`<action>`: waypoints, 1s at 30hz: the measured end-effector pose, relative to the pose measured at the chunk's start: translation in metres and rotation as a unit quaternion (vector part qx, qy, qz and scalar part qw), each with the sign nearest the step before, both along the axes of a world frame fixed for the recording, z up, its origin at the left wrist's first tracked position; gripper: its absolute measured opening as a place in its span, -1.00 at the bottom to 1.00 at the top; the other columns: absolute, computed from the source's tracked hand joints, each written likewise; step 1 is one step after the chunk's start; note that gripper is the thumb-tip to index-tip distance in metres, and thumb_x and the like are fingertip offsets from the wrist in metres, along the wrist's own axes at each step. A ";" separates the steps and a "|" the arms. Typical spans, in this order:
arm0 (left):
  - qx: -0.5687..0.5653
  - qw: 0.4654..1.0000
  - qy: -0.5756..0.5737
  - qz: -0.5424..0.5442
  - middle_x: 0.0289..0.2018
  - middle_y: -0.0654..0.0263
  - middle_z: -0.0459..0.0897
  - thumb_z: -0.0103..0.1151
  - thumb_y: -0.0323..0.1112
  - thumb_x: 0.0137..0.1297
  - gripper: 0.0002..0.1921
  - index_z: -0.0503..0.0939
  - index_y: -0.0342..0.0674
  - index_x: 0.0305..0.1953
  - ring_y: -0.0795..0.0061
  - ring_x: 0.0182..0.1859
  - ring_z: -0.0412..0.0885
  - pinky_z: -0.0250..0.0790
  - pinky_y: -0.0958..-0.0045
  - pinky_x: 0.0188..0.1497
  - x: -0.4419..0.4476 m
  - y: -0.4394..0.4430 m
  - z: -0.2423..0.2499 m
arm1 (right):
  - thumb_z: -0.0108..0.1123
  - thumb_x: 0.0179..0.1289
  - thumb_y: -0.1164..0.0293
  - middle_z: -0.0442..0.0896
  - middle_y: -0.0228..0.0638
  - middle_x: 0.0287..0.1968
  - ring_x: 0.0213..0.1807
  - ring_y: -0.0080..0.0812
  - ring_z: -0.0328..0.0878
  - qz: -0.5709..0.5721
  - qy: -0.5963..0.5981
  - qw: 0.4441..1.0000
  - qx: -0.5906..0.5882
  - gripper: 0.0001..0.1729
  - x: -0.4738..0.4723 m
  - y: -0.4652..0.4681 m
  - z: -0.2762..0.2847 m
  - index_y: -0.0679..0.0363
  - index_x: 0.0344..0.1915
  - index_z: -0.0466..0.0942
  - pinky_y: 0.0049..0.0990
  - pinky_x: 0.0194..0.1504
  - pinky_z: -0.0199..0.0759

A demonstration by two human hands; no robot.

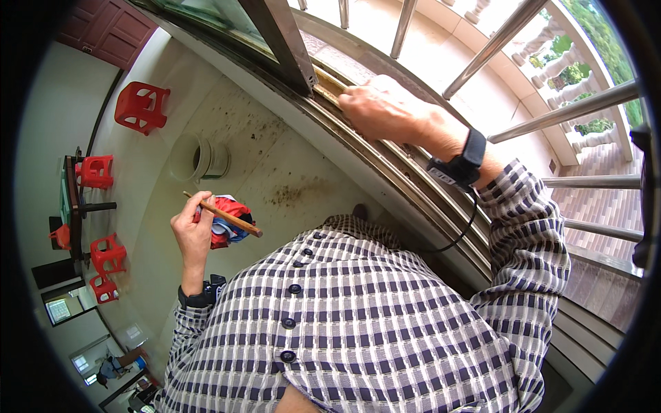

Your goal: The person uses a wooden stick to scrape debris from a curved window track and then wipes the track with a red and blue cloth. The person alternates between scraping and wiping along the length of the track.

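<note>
My left hand (192, 224) grips a thin wooden stick (232, 219) between thumb and fingers. A bunched red, blue and white cloth (227, 209) shows behind the stick, against the fingers; whether the hand also holds it, I cannot tell. My right hand (379, 111) reaches down to the dirty metal track of a sliding window (392, 175), close to the corner of the window frame (305, 77). Its fingers are curled and their tips are hidden, so anything they hold is out of sight.
Metal bars (496, 49) stand just outside the window. On the dirt-spotted tile floor (248, 178) is a pale bucket (214, 157). Red plastic stools (142, 107) and a dark table (75, 206) are farther off. A person (116, 366) shows at lower left.
</note>
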State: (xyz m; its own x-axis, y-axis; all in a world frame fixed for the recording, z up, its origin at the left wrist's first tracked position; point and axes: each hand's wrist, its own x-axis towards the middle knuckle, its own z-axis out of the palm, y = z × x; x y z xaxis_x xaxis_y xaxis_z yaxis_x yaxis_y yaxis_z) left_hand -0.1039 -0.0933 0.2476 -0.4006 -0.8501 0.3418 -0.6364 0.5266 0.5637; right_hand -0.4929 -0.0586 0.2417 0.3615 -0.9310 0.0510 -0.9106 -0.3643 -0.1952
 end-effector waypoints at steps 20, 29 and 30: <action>-0.018 1.000 0.003 -0.004 -0.60 0.28 0.54 0.29 -0.40 0.22 -0.84 0.61 -0.34 -0.23 0.67 -0.54 0.43 0.30 0.57 -0.47 0.008 0.000 -0.010 | -0.02 0.25 0.60 0.64 -0.30 -0.47 -0.43 -0.40 0.63 -0.131 -0.032 0.990 0.040 -0.75 -0.023 0.015 0.002 0.17 -0.24 0.64 -0.41 -0.39 0.57; -0.007 1.000 0.016 0.003 -0.60 0.35 0.51 0.29 -0.40 0.22 -0.84 0.62 -0.34 -0.23 0.71 -0.53 0.38 0.27 0.59 -0.48 0.008 0.001 -0.011 | 0.09 0.21 0.53 0.60 -0.30 -0.60 -0.53 -0.42 0.60 0.074 0.212 0.972 -0.063 -0.78 -0.002 0.019 -0.013 0.26 -0.58 0.53 -0.44 -0.50 0.42; -0.008 1.000 0.014 0.007 -0.60 0.36 0.51 0.29 -0.40 0.22 -0.84 0.62 -0.34 -0.23 0.72 -0.54 0.37 0.26 0.59 -0.49 0.008 0.002 -0.011 | 0.08 0.22 0.53 0.58 -0.29 -0.61 -0.54 -0.41 0.60 0.093 0.235 0.967 -0.040 -0.82 -0.002 0.013 -0.014 0.29 -0.54 0.50 -0.43 -0.50 0.42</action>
State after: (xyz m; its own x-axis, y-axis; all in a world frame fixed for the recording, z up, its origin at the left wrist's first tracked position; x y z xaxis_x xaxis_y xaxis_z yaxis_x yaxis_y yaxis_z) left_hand -0.0956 -0.0916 0.2367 -0.3798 -0.8498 0.3654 -0.6276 0.5269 0.5731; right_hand -0.4952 -0.0452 0.2274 0.5229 -0.8476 -0.0901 -0.8093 -0.5268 0.2599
